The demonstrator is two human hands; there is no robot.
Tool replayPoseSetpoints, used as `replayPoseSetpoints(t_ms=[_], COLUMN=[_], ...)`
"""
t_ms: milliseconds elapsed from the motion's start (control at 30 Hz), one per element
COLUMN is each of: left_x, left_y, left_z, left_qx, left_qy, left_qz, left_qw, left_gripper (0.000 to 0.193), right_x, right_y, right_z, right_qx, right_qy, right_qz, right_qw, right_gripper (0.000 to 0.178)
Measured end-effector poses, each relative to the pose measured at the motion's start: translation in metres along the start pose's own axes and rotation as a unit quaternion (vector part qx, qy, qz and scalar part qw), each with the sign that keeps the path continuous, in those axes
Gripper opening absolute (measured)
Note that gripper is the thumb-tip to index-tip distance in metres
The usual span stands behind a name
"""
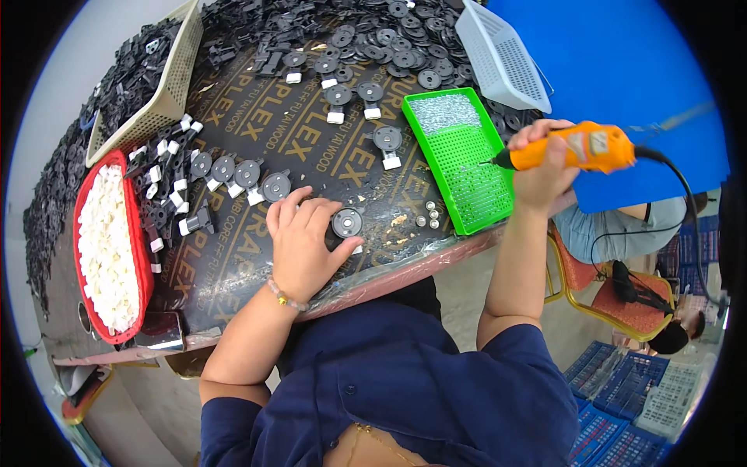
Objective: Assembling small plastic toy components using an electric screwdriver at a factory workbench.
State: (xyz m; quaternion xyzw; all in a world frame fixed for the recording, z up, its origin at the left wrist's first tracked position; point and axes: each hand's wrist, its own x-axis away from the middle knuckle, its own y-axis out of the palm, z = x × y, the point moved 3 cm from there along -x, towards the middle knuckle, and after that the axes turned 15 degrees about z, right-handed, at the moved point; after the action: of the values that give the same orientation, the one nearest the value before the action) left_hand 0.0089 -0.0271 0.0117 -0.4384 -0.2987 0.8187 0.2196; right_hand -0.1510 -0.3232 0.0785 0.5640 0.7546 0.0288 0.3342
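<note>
My right hand [545,159] is closed round an orange electric screwdriver [603,148], held nearly level. Its dark tip points left, above a green perforated tray [461,210] with small silver screws heaped at its far end. My left hand [303,237] rests on the table, thumb and forefinger round the edges of a round black plastic part [347,223] with a metal centre. A bit of white shows beside that thumb. Just beyond the left fingers lies a row of similar black discs [247,173] with white tabs.
A red basket [145,257] of white pieces stands at left, behind it a beige basket [183,70] among heaped black parts. More black discs [403,59] pile up at the back, beside a pale grey basket [506,62]. Several small metal caps [430,214] lie near the tray. A person [622,233] sits at right.
</note>
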Motion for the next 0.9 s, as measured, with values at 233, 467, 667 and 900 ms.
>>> replayPoseSetpoints(t_ms=[233, 467, 667, 900], left_x=[0.001, 0.000, 0.000, 0.001], left_y=[0.001, -0.001, -0.002, 0.000], left_z=[-0.004, -0.004, -0.003, -0.006], left_qx=[0.014, 0.020, 0.032, 0.032], left_qy=[-0.004, -0.013, -0.027, -0.026], left_qz=[0.005, 0.010, 0.005, 0.004], left_qw=[1.000, 1.000, 0.999, 0.999], left_gripper=[0.050, 0.051, 0.050, 0.049], right_x=[0.075, 0.124, 0.126, 0.133], right_y=[0.088, 0.132, 0.136, 0.142], right_z=[-0.025, 0.010, 0.017, 0.016], right_qx=[-0.155, -0.170, -0.155, -0.142], right_qy=[0.063, 0.150, 0.166, 0.162], right_qz=[-0.193, -0.262, -0.268, -0.283], right_qw=[0.967, 0.938, 0.936, 0.935], right_gripper=[0.057, 0.057, 0.056, 0.055])
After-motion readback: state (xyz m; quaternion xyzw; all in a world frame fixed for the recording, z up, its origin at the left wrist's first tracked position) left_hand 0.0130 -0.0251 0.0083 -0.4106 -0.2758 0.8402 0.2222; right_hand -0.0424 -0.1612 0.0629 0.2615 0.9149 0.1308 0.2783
